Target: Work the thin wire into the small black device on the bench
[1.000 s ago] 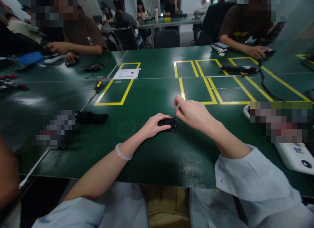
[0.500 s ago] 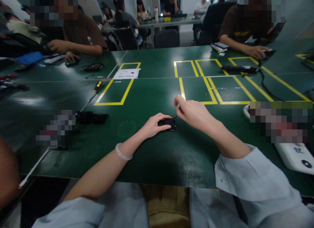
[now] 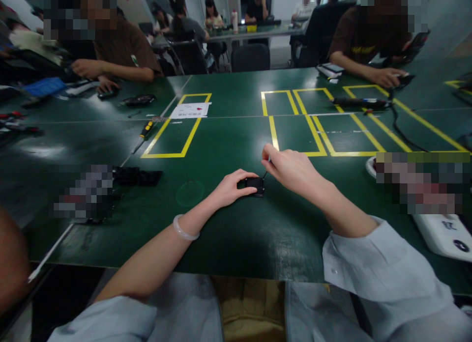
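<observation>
Between the thumb and fingers of my left hand [image 3: 230, 189] is a small black rectangular piece [image 3: 254, 185], held down on the green tabletop [image 3: 236, 243]. My right hand [image 3: 289, 170] is just to its right and a little higher, with its fingers curled in a pinch. From that pinch a thin dark rod-like tool [image 3: 265, 175] slants down to the upper right corner of the black piece. The rest of the tool is hidden by my fingers, and its exact kind does not show.
A yellow-and-black screwdriver [image 3: 146, 130] lies left of a white paper sheet [image 3: 191, 110]. Black parts [image 3: 138, 176] are at the left, a white device [image 3: 444, 236] at the right. Yellow tape frames [image 3: 319, 135] mark the table. Across it, co-workers [image 3: 127, 57] handle small items.
The fingers of my right hand have shifted very slightly around the thin tool. My left hand and the black piece stay in place.
</observation>
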